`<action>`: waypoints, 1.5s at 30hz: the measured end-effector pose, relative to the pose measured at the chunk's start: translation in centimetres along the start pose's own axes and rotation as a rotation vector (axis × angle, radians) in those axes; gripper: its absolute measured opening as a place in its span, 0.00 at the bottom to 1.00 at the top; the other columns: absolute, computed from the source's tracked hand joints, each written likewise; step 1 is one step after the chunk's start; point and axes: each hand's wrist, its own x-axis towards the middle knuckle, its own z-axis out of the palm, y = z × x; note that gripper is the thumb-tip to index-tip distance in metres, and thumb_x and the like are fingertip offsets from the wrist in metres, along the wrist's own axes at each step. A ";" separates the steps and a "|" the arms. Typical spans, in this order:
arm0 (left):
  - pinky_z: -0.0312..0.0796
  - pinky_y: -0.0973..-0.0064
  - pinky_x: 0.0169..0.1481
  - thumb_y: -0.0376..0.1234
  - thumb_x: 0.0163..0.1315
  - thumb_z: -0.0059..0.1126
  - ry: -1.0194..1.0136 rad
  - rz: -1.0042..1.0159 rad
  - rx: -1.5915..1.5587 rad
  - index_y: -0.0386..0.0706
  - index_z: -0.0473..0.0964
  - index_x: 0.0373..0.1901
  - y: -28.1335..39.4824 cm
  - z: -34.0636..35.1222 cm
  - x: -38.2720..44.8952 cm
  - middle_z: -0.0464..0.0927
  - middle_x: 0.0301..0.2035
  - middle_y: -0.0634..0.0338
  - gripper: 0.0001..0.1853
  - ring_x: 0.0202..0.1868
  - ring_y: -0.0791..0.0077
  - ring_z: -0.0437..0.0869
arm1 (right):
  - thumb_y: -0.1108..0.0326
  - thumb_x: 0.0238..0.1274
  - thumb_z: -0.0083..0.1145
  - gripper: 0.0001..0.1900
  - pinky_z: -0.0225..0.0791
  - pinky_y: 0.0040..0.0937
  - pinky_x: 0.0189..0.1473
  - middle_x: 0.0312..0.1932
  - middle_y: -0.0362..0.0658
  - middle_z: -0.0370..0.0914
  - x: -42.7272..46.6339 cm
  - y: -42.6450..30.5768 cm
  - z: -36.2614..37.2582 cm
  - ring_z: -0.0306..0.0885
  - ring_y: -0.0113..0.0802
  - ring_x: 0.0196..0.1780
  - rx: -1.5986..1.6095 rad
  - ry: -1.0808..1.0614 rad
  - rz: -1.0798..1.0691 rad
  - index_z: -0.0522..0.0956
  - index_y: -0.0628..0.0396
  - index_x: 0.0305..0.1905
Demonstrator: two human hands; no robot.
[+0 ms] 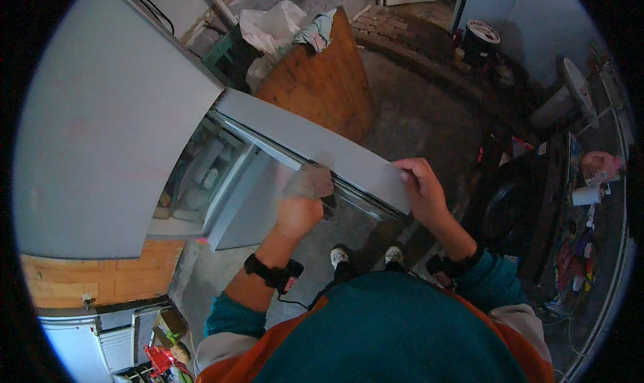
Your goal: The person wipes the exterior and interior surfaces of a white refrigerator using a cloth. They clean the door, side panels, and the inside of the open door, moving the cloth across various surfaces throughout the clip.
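Observation:
A white refrigerator (110, 136) stands at the left, and its upper door (312, 136) is swung open in front of me. Through the gap the shelves and stored items (201, 181) show dimly. My left hand (299, 217) grips a greyish-brown cloth (309, 181) against the inner edge of the door, at the dark door gasket (365, 194). My right hand (422, 189) holds the free end of the same door, with its fingers on the outer face. Lower down, a second pale panel (246, 196), possibly another door, stands out from the refrigerator.
Behind the door stands a curved wooden board (322, 91) beside a green crate (226, 55) with a white plastic bag (271, 28). A black washing machine (508, 207) is at my right. Farther back are a pedestal basin (568, 96) and a black bucket (480, 38).

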 end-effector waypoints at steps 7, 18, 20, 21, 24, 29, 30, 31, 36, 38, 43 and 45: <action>0.70 0.65 0.52 0.21 0.47 0.51 -0.065 -0.011 -0.033 0.43 0.76 0.39 2.9 1.0 -1.0 0.77 0.42 0.53 0.16 0.48 0.54 0.76 | 0.78 0.60 0.47 0.11 0.66 0.37 0.49 0.41 0.49 0.72 -0.5 0.2 0.1 0.72 0.45 0.46 0.025 -0.035 0.003 0.73 0.55 0.46; 0.71 0.64 0.49 0.22 0.45 0.53 -0.259 -0.159 0.030 0.42 0.77 0.34 5.7 1.6 -3.7 0.78 0.40 0.53 0.13 0.46 0.52 0.77 | 0.77 0.60 0.46 0.11 0.67 0.37 0.48 0.43 0.50 0.71 -1.2 -0.3 0.4 0.72 0.47 0.47 0.081 -0.050 0.032 0.73 0.54 0.47; 0.72 0.64 0.47 0.22 0.44 0.52 -0.366 -0.156 0.036 0.42 0.77 0.35 6.5 1.0 -3.3 0.78 0.39 0.52 0.14 0.44 0.53 0.78 | 0.77 0.60 0.46 0.11 0.67 0.37 0.48 0.43 0.50 0.71 -1.2 -0.2 0.4 0.72 0.47 0.47 0.099 -0.053 0.019 0.73 0.54 0.47; 0.72 0.65 0.45 0.21 0.44 0.52 -0.460 -0.178 0.055 0.41 0.77 0.35 6.9 0.7 -3.1 0.78 0.39 0.52 0.14 0.44 0.53 0.78 | 0.77 0.60 0.47 0.11 0.67 0.38 0.48 0.43 0.50 0.71 -1.0 0.0 0.4 0.72 0.47 0.47 0.099 -0.053 -0.004 0.73 0.55 0.47; 0.72 0.64 0.40 0.23 0.42 0.52 -0.491 -0.180 0.073 0.41 0.77 0.33 8.5 0.9 -2.5 0.77 0.35 0.52 0.13 0.39 0.54 0.78 | 0.77 0.60 0.47 0.11 0.67 0.38 0.49 0.43 0.51 0.71 -0.9 0.3 0.5 0.71 0.47 0.47 0.083 -0.051 -0.048 0.72 0.55 0.47; 0.70 0.62 0.39 0.23 0.42 0.52 0.007 0.074 -0.140 0.41 0.75 0.35 9.7 2.5 -2.2 0.76 0.33 0.52 0.15 0.38 0.53 0.77 | 0.78 0.59 0.47 0.11 0.67 0.38 0.49 0.42 0.51 0.71 -0.8 0.8 0.5 0.71 0.48 0.48 0.060 -0.057 -0.104 0.72 0.55 0.47; 0.70 0.62 0.39 0.24 0.41 0.52 0.005 0.080 -0.140 0.41 0.76 0.35 9.8 2.6 -2.2 0.76 0.33 0.52 0.15 0.37 0.53 0.76 | 0.78 0.59 0.47 0.11 0.67 0.38 0.50 0.42 0.51 0.71 -0.8 0.8 0.5 0.71 0.48 0.48 0.067 -0.061 -0.101 0.72 0.55 0.47; 0.70 0.62 0.38 0.24 0.41 0.53 0.013 0.104 -0.139 0.41 0.76 0.34 9.9 2.6 -2.3 0.76 0.32 0.52 0.14 0.36 0.53 0.76 | 0.78 0.60 0.47 0.11 0.67 0.38 0.50 0.42 0.51 0.71 -0.8 0.8 0.5 0.71 0.48 0.48 0.075 -0.066 -0.100 0.72 0.55 0.47; 0.70 0.63 0.39 0.23 0.37 0.53 -0.020 0.142 -0.047 0.41 0.76 0.30 11.3 2.2 -2.2 0.76 0.33 0.54 0.13 0.37 0.54 0.76 | 0.78 0.60 0.48 0.12 0.67 0.38 0.50 0.43 0.51 0.70 -0.8 0.6 0.2 0.71 0.48 0.48 0.069 -0.081 -0.102 0.71 0.54 0.47; 0.71 0.64 0.40 0.23 0.37 0.53 0.097 0.116 -0.070 0.41 0.76 0.28 12.3 2.0 -2.3 0.76 0.33 0.54 0.12 0.37 0.55 0.76 | 0.78 0.60 0.48 0.12 0.67 0.39 0.50 0.43 0.51 0.70 -0.9 0.5 0.1 0.71 0.48 0.48 0.073 -0.083 -0.101 0.71 0.54 0.48; 0.71 0.65 0.42 0.22 0.36 0.52 0.082 0.055 -0.119 0.40 0.75 0.27 13.4 1.8 -2.5 0.77 0.35 0.55 0.12 0.39 0.55 0.77 | 0.78 0.62 0.45 0.11 0.65 0.33 0.52 0.44 0.48 0.70 -1.0 0.4 0.1 0.70 0.42 0.50 0.071 -0.102 -0.082 0.72 0.56 0.48; 0.71 0.65 0.43 0.21 0.37 0.51 0.086 0.052 -0.119 0.40 0.75 0.27 13.3 1.9 -2.6 0.77 0.36 0.55 0.12 0.40 0.55 0.77 | 0.78 0.62 0.45 0.12 0.65 0.33 0.52 0.44 0.48 0.70 -1.0 0.4 0.2 0.70 0.43 0.50 0.086 -0.094 -0.093 0.72 0.56 0.48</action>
